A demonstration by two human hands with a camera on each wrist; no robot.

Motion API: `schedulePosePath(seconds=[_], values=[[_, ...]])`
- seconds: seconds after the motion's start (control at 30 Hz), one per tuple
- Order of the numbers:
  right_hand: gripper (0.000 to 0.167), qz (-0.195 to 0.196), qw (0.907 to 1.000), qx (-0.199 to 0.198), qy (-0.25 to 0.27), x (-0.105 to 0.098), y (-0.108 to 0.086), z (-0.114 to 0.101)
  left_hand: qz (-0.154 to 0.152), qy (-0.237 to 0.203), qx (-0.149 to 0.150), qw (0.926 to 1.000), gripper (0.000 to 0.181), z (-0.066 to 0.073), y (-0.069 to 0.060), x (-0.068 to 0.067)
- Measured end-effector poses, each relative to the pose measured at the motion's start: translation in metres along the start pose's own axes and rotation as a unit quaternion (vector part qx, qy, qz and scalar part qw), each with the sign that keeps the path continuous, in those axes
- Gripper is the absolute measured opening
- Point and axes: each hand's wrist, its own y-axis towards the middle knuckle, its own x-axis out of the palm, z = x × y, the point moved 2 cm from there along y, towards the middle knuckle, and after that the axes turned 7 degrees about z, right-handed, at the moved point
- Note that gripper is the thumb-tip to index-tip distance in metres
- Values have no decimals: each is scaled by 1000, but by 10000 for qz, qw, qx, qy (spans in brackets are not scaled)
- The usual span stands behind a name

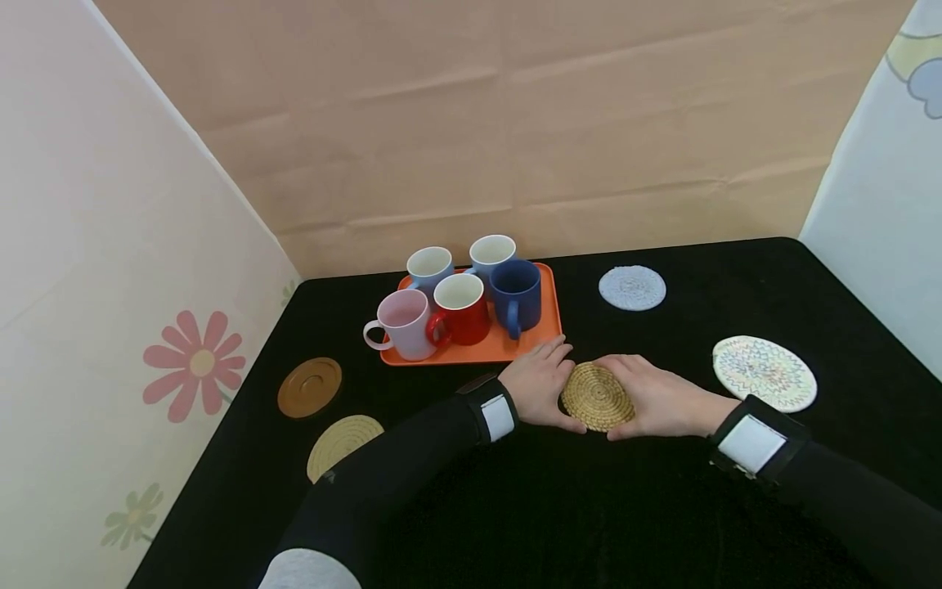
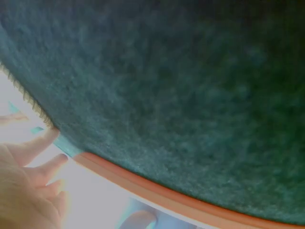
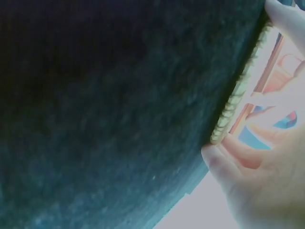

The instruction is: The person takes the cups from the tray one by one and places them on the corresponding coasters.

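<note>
A round, coiled woven straw coaster (image 1: 598, 397) lies flat between both hands, just in front of the orange tray (image 1: 486, 353). My right hand (image 1: 658, 399) grips its right edge, thumb at the near side and fingers at the far side. The right wrist view shows those fingers against the ridged coaster rim (image 3: 233, 102). On the opposite side, my left hand (image 1: 539, 383) holds the left edge between thumb and fingers, its other fingers reaching toward the tray corner. In the left wrist view, a fingertip meets the coaster's rim (image 2: 31, 102).
On the tray stand several mugs, among them a pink mug (image 1: 405, 323), a red mug (image 1: 464, 311) and a dark blue mug (image 1: 517, 294). Around lie a brown coaster (image 1: 310, 387), a pale woven mat (image 1: 342, 442), a white doily (image 1: 632, 288) and a speckled mat (image 1: 764, 373).
</note>
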Motion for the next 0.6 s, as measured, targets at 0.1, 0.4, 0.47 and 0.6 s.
schedulePosePath(seconds=[0.1,0.4,0.47,0.6], values=[[98,-35,10000,-50,39,2,0,-4,-32,27,30,10000,95,0,-5,1],[99,-148,9997,-117,123,7,2,-15,-37,239,37,9997,97,-1,-21,2],[99,-194,9996,-121,154,9,3,-17,-4,324,78,9994,97,-1,-25,2],[100,-221,9994,-221,133,10,4,-22,102,471,161,9987,95,-2,-33,4]])
